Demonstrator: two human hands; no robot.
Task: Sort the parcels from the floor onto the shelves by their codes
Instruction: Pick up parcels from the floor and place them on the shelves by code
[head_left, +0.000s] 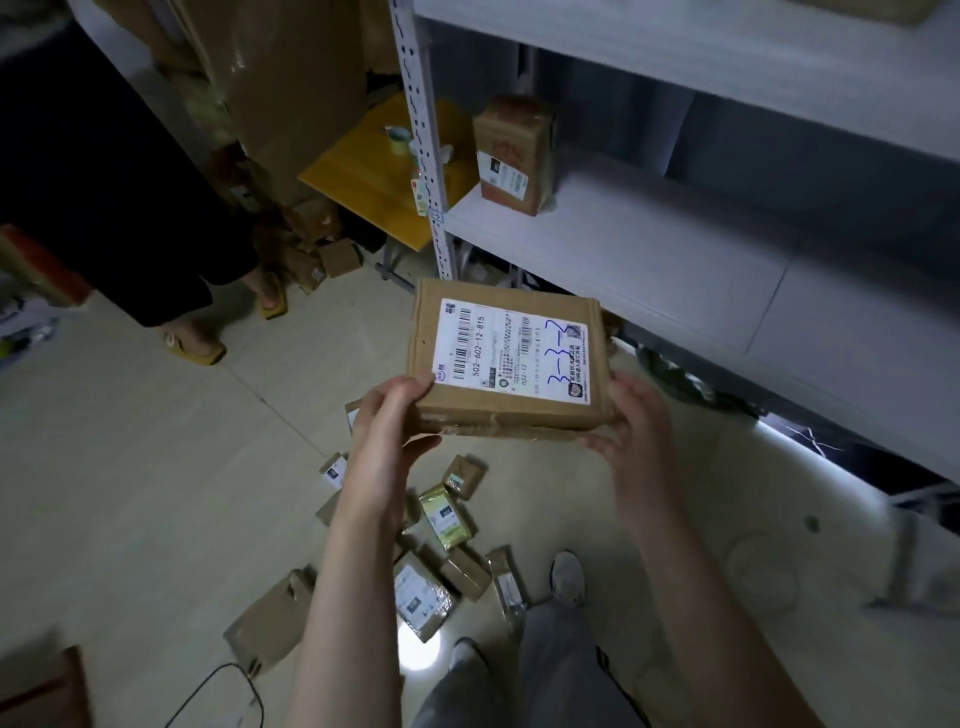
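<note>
A flat brown cardboard parcel (506, 358) is held up in front of me at mid-frame. Its white label faces me, with "3-3-3" handwritten on it in blue. My left hand (387, 415) grips its near left corner and my right hand (631, 415) grips its near right corner. Several small parcels (441, 551) lie scattered on the floor below, between my arms. To the right stands a grey metal shelf unit (675, 244). One upright brown box (514, 153) stands on the left end of its middle shelf.
Another person's legs in yellow slippers (195, 345) stand at the left. A yellow table (363, 166) and stacked cartons (291, 93) fill the back left. My feet (566, 577) are beside the floor pile. A black cable (228, 680) runs across the floor at lower left.
</note>
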